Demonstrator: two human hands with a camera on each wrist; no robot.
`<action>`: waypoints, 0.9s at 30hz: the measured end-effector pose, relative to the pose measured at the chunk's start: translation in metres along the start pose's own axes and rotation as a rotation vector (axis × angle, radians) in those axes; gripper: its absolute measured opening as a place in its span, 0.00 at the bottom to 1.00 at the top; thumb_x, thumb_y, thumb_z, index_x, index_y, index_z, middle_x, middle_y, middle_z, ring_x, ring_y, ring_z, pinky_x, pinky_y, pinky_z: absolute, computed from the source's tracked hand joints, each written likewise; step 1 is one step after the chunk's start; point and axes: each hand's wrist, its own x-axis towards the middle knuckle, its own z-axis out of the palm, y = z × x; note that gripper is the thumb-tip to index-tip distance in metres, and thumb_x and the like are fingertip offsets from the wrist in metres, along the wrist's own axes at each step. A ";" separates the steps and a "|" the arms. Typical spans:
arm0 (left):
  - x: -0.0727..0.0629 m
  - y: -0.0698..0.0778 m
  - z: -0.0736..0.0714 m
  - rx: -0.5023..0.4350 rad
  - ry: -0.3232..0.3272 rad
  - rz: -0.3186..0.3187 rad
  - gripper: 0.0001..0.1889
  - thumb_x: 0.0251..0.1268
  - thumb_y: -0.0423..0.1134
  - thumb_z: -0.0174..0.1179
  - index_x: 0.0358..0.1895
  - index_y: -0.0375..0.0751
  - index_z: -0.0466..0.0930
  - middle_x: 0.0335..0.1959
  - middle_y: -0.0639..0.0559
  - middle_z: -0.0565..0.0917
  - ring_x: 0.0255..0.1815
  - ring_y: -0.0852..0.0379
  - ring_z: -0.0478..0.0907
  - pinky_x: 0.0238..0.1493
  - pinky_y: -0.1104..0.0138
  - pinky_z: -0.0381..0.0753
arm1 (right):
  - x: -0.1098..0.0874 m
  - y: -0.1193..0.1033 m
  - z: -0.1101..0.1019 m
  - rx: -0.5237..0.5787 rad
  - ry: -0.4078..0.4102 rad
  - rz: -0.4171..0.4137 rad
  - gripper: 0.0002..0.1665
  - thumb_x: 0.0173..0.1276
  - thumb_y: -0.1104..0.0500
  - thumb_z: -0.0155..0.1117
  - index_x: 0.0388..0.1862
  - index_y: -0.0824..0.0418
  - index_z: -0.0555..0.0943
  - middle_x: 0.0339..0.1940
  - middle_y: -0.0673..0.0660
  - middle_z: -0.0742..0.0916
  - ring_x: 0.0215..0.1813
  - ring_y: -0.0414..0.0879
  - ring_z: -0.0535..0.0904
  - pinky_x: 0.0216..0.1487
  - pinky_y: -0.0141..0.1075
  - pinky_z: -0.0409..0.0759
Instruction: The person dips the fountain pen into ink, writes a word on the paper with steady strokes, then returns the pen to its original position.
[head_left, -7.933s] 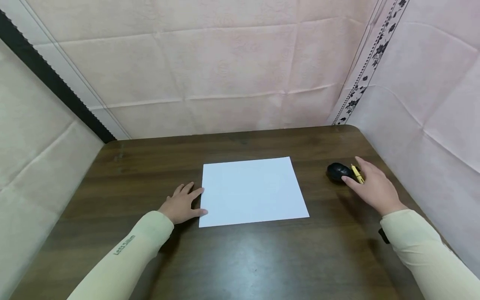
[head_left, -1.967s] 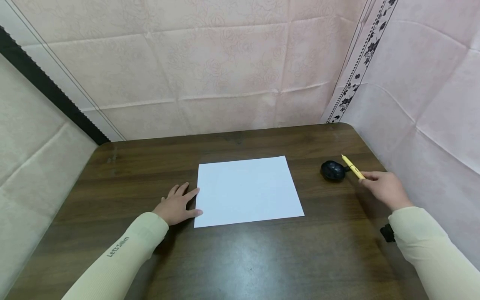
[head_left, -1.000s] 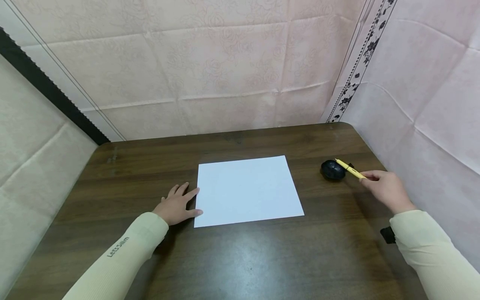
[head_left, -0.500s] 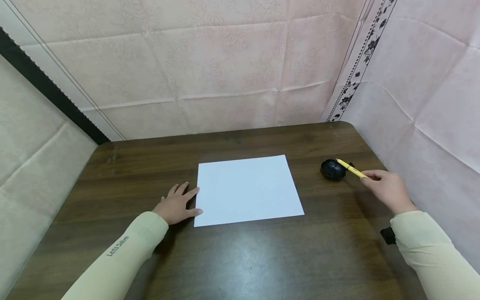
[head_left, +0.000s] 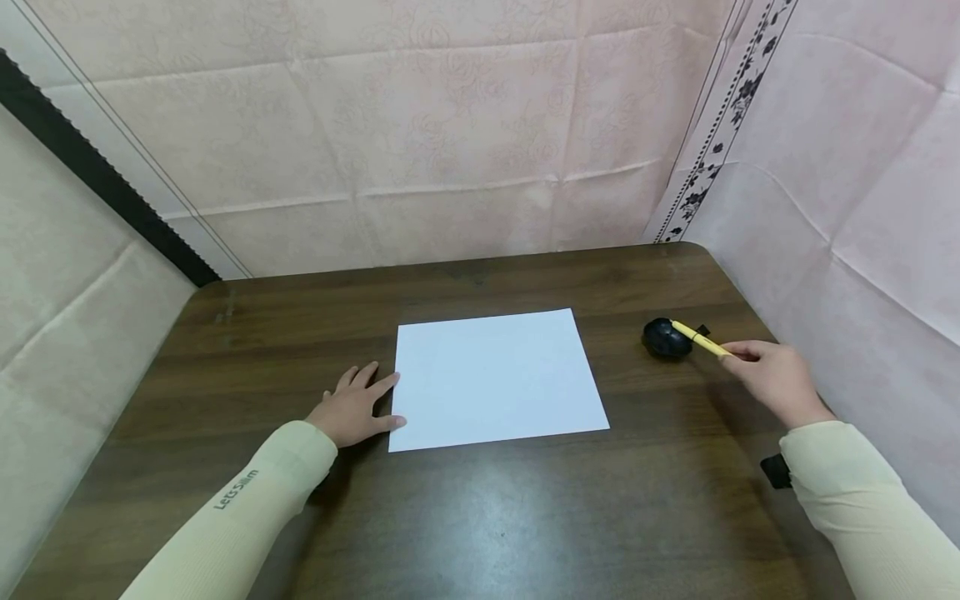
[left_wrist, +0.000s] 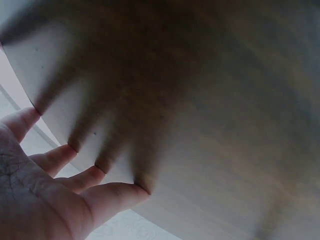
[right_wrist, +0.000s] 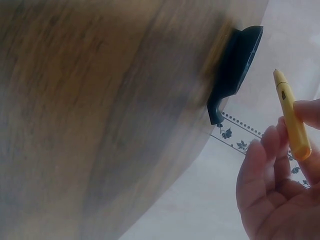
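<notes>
A yellow pen [head_left: 701, 339] is pinched between the thumb and fingers of my right hand [head_left: 776, 381], at the right of the table. Its pointed end reaches left over a small black dish [head_left: 662, 341] with a short handle. From the right wrist view, the pen [right_wrist: 289, 112] is held above the tabletop, apart from the dish [right_wrist: 237, 62]. Spread fingers of my left hand [head_left: 351, 412] rest at the left edge of a blank white sheet of paper [head_left: 495, 379], thumb and index finger touching it. The left wrist view shows these fingertips pressed down on the surface.
The dark wooden table [head_left: 480, 508] has rounded far corners. Pale patterned cloth [head_left: 450, 142] hangs behind it, and more cloth [head_left: 870, 167] stands close along the right side. A black device [head_left: 776, 471] is strapped under the right wrist.
Since the oldest frame, my right hand has taken hold of the yellow pen and raised it. The pen's tip then swung left over the dish. My left hand stays at the paper's edge.
</notes>
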 end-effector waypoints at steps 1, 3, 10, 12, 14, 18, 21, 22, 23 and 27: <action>0.000 0.000 0.000 0.001 0.000 0.000 0.43 0.62 0.65 0.57 0.76 0.49 0.55 0.76 0.32 0.50 0.73 0.26 0.43 0.57 0.26 0.53 | 0.000 0.000 0.000 0.001 -0.004 0.003 0.21 0.70 0.56 0.59 0.51 0.72 0.81 0.37 0.66 0.86 0.28 0.46 0.71 0.24 0.34 0.69; 0.000 0.000 0.000 0.001 0.000 0.002 0.43 0.62 0.64 0.57 0.76 0.48 0.55 0.76 0.32 0.50 0.73 0.26 0.43 0.57 0.26 0.53 | 0.001 -0.001 0.000 0.003 -0.009 0.007 0.21 0.70 0.56 0.58 0.52 0.72 0.81 0.38 0.66 0.86 0.28 0.47 0.71 0.24 0.34 0.69; 0.000 0.000 0.001 0.006 0.005 0.010 0.43 0.62 0.64 0.57 0.76 0.48 0.55 0.76 0.32 0.50 0.73 0.26 0.44 0.57 0.26 0.53 | 0.004 0.000 0.002 0.003 -0.017 0.001 0.21 0.70 0.55 0.59 0.51 0.72 0.81 0.35 0.64 0.86 0.26 0.46 0.69 0.22 0.36 0.66; 0.000 0.000 0.001 0.006 0.005 0.009 0.43 0.62 0.64 0.57 0.76 0.48 0.55 0.76 0.32 0.50 0.73 0.26 0.44 0.57 0.26 0.53 | 0.006 0.000 0.004 -0.004 -0.005 -0.016 0.21 0.69 0.56 0.59 0.50 0.72 0.82 0.34 0.64 0.86 0.26 0.46 0.70 0.23 0.35 0.66; 0.000 0.000 0.001 0.007 0.004 0.007 0.43 0.62 0.64 0.57 0.76 0.48 0.55 0.76 0.32 0.49 0.73 0.26 0.44 0.57 0.26 0.53 | 0.007 0.001 0.005 -0.003 -0.003 -0.026 0.20 0.68 0.56 0.59 0.49 0.72 0.82 0.33 0.64 0.86 0.27 0.46 0.70 0.24 0.35 0.66; 0.000 0.000 0.000 0.001 0.001 0.000 0.43 0.62 0.64 0.57 0.76 0.48 0.55 0.76 0.32 0.49 0.73 0.26 0.43 0.58 0.26 0.53 | 0.009 0.002 0.005 0.002 -0.017 -0.019 0.21 0.69 0.55 0.59 0.50 0.72 0.82 0.33 0.62 0.86 0.28 0.46 0.70 0.24 0.35 0.66; -0.001 0.001 -0.001 -0.003 0.000 -0.004 0.43 0.62 0.64 0.57 0.76 0.48 0.56 0.76 0.32 0.49 0.73 0.26 0.43 0.58 0.26 0.53 | 0.010 0.002 0.005 0.007 -0.020 -0.018 0.21 0.69 0.56 0.59 0.50 0.72 0.82 0.30 0.59 0.85 0.27 0.45 0.69 0.23 0.35 0.66; -0.001 0.001 -0.001 -0.004 0.000 -0.005 0.43 0.62 0.64 0.57 0.76 0.48 0.56 0.76 0.32 0.49 0.73 0.26 0.43 0.58 0.26 0.53 | 0.010 0.002 0.005 0.008 -0.019 -0.021 0.21 0.69 0.56 0.59 0.50 0.72 0.82 0.29 0.58 0.84 0.26 0.45 0.69 0.23 0.35 0.66; -0.001 0.001 -0.001 -0.004 0.000 -0.006 0.43 0.62 0.64 0.57 0.76 0.48 0.56 0.76 0.32 0.49 0.73 0.26 0.43 0.58 0.26 0.53 | 0.010 0.002 0.005 0.007 -0.018 -0.023 0.21 0.69 0.56 0.59 0.49 0.72 0.82 0.29 0.58 0.84 0.26 0.45 0.69 0.23 0.35 0.66; 0.000 0.000 0.000 -0.002 0.001 -0.008 0.44 0.61 0.65 0.57 0.76 0.49 0.56 0.76 0.33 0.49 0.74 0.26 0.43 0.58 0.26 0.53 | 0.010 0.001 0.005 -0.003 -0.011 -0.030 0.19 0.68 0.57 0.59 0.48 0.72 0.82 0.27 0.57 0.84 0.27 0.46 0.69 0.24 0.35 0.66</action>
